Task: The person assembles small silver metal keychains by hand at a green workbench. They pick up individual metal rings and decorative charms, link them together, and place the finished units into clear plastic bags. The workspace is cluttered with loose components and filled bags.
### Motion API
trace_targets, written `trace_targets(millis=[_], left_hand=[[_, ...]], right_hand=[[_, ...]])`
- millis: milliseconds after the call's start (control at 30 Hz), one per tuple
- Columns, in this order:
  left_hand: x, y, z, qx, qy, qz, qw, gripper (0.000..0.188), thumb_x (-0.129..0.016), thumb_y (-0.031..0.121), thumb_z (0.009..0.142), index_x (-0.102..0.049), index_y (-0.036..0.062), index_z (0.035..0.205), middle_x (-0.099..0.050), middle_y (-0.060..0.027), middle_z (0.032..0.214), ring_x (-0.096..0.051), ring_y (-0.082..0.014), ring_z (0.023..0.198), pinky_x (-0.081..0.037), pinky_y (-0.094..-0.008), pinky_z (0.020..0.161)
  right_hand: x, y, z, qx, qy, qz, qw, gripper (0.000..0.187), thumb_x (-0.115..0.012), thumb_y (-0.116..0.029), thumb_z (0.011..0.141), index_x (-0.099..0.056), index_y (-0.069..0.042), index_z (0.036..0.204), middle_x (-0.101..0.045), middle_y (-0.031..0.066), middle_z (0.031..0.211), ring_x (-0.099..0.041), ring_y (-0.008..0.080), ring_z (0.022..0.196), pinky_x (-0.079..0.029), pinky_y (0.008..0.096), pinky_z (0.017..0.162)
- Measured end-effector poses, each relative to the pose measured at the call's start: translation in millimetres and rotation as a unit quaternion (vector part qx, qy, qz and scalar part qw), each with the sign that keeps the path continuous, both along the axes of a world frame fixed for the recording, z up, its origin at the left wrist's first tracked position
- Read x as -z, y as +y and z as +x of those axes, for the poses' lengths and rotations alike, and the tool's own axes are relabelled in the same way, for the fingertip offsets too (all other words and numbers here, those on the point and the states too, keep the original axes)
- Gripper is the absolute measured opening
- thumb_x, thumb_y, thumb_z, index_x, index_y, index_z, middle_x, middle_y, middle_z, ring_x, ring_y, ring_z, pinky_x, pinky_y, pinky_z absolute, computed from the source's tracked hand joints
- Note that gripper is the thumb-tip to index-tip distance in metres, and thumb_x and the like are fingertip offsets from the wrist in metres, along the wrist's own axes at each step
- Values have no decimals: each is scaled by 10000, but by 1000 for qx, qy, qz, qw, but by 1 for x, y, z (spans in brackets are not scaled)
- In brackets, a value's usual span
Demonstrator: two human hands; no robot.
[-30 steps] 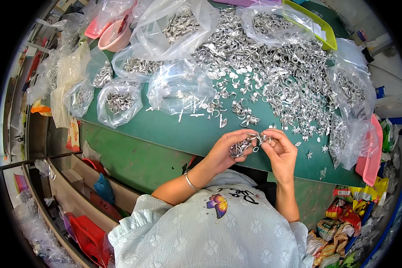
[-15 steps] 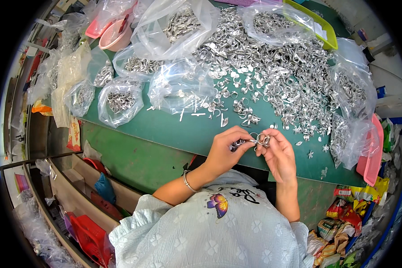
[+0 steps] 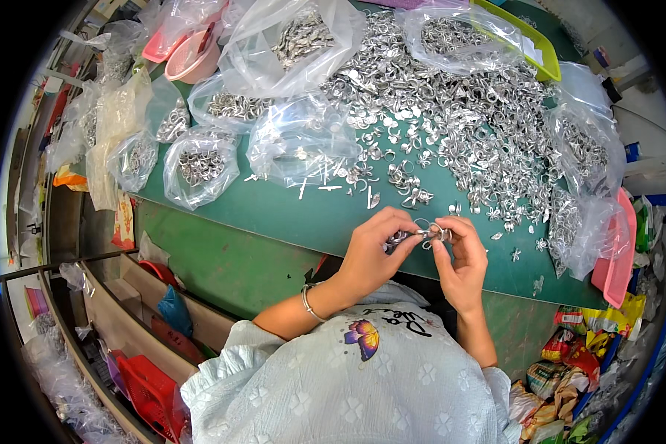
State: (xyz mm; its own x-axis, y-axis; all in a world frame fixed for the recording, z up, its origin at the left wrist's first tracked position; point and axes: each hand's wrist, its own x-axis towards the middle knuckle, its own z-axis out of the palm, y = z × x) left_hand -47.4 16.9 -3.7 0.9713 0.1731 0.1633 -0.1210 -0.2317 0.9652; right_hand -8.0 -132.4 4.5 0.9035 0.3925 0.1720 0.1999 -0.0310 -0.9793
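Note:
Just over the front edge of the green table (image 3: 274, 218), my two hands meet around a few small silver-coloured rings (image 3: 424, 231). My left hand (image 3: 371, 250) is closed, pinching rings between thumb and fingers, with more metal pieces showing inside its curl. Thumb and fingertips of my right hand (image 3: 464, 268) press together on rings beside it. The exact shape of these pieces is partly hidden by my fingers. Beyond my hands, a broad heap of loose silver rings and flower-shaped pieces (image 3: 488, 133) spreads over the table.
Clear plastic bags of metal parts stand around the heap, including one at the back (image 3: 233, 52) and a smaller one at left (image 3: 200, 169). A pink basket (image 3: 616, 255) sits at the right edge, a green tray (image 3: 546, 55) at the back. Red baskets (image 3: 149, 392) lie lower left.
The fingers and thumb of my right hand have closed in tighter on the rings, and that hand has turned slightly. My left hand keeps nearly the same place and grip.

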Motion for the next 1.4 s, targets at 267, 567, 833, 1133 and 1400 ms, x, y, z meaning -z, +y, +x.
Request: trace_targets(millis=[267,567,833,1133,1400], left_hand=[[-4,0,1,23,7,-2,1000,236,-666,-8,709,-590,9,932,-617,-97,913,-601,-173,794,-475,-260,654],[-12,2,2,26,-25,116,993,269,-681,3,684,-584,3,935,-593,-96,868,-593,-225,710,-481,-289,610],[-15,9,5,24,-11,139,990,201,-702,33,670,-574,14,824,-579,-93,794,-577,-239,634,-463,-302,544],[-22,18,8,109,-8,234,966,154,-686,77,691,-554,36,760,-567,-69,766,-555,-259,611,-429,-327,499],[-15,21,14,146,-39,156,976,166,-682,78,704,-562,50,817,-572,-74,785,-566,-250,654,-448,-322,543]], right_hand=[[-4,0,4,16,-118,-71,990,241,-550,78,758,-549,31,994,-539,137,961,-546,193,833,-449,267,723],[-7,4,3,12,-163,-64,984,253,-554,81,745,-554,39,995,-555,154,949,-555,223,821,-458,285,697],[-11,4,7,8,-101,-127,987,220,-553,92,734,-578,33,944,-549,127,944,-557,192,781,-459,269,665],[-22,8,5,3,-156,-177,972,170,-557,95,740,-581,34,897,-531,116,905,-554,194,748,-454,282,644],[-17,2,4,-1,-38,-93,995,151,-545,101,757,-590,31,882,-527,97,931,-552,143,747,-462,243,618]])
